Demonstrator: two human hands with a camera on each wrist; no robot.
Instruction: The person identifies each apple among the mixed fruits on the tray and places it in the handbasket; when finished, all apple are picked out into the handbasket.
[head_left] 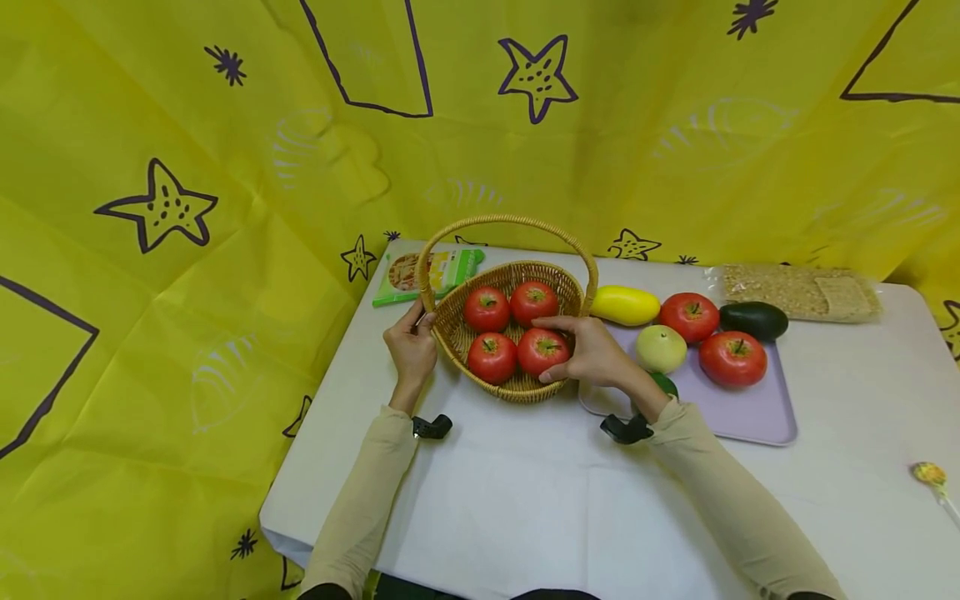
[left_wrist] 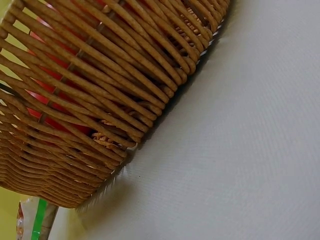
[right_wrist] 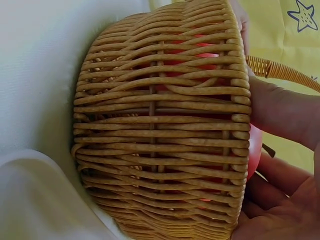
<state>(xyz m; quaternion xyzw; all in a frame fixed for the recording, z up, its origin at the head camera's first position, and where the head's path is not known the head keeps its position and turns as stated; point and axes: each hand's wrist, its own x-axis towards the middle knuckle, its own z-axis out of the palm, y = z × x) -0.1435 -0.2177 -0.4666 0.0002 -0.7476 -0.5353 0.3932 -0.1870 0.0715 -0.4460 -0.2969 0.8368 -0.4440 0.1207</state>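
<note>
A wicker basket [head_left: 517, 393] with a tall arched handle stands on the table and holds several red apples [head_left: 491, 358]. At its left side my left hand [head_left: 412, 346] grips the rim by the foot of the handle; the left wrist view shows the basket's woven wall [left_wrist: 100, 75] but no fingers. My right hand [head_left: 596, 354] reaches over the right rim, thumb and fingers spread round the front right apple [head_left: 542, 352]. In the right wrist view, that apple [right_wrist: 255, 150] shows just above the rim beside the right hand [right_wrist: 285, 200].
Right of the basket, a lilac tray [head_left: 757, 421] bears two larger red fruits [head_left: 733, 360], a pale green round fruit [head_left: 661, 349], a yellow oblong one [head_left: 625, 306] and a dark green one [head_left: 753, 321]. A green packet [head_left: 427, 275] and a bag of flakes [head_left: 798, 293] lie behind.
</note>
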